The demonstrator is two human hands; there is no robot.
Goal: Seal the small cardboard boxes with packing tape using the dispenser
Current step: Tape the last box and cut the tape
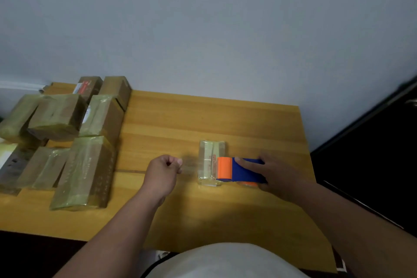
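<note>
Boxes for sealing: a taped pile occupies the left end of the table; one small box lies alone near the middle, its long axis running away from me. My right hand grips the blue-and-orange tape dispenser, whose orange end rests on the box's right side. My left hand sits just left of the box, fingers curled in a pinch; blur prevents confirming a tape end there. My right hand is nearer. Judgement: the next pass crosses the box's short width, right to left.
</note>
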